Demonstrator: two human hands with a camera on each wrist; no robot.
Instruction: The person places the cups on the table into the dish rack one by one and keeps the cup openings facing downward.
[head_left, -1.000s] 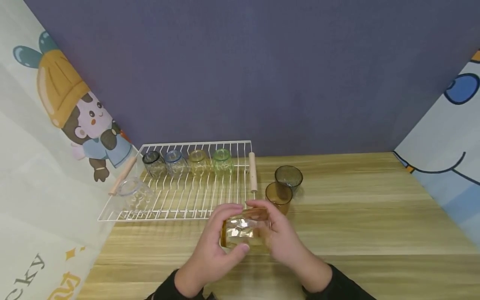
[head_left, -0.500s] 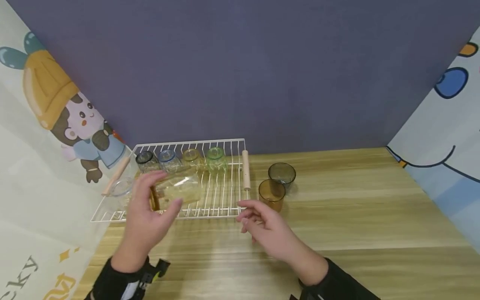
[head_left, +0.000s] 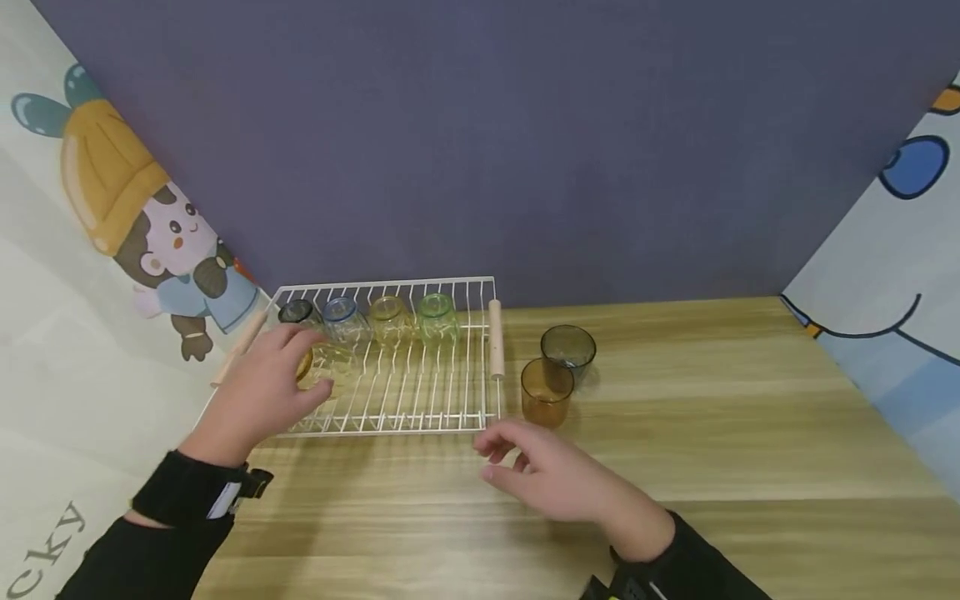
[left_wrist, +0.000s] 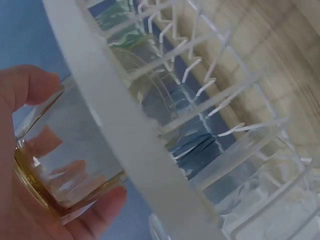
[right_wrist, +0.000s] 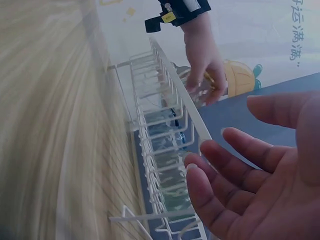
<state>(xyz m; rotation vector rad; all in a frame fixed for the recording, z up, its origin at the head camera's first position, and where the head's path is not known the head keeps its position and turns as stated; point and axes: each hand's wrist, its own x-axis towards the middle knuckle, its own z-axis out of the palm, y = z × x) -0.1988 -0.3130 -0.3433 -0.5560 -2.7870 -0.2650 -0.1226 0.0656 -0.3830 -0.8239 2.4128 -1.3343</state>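
Observation:
My left hand (head_left: 258,387) grips an amber-tinted drinking glass (head_left: 328,367) above the left part of the white wire dish rack (head_left: 420,432). In the left wrist view the glass (left_wrist: 80,150) lies tilted between thumb and fingers, beside a rack rail. It covers part of the row of upturned glasses behind it. In front of the rack's right corner hovers my right hand (head_left: 555,479), fingers loosely curved around nothing; the right wrist view shows its palm bare.
Along the rack's back stand a dark-rimmed glass (head_left: 298,311), a blue one (head_left: 342,317), a yellow one (head_left: 390,317) and a green one (head_left: 437,317). Right of the wooden handle (head_left: 496,337), an amber tumbler (head_left: 546,407) and a grey tumbler (head_left: 567,340) stand upright on the table.
Both hands held the amber-tinted glass at first. My right hand let go, and my left hand carried it leftward over the rack, where it now hides the clear glass at the left.

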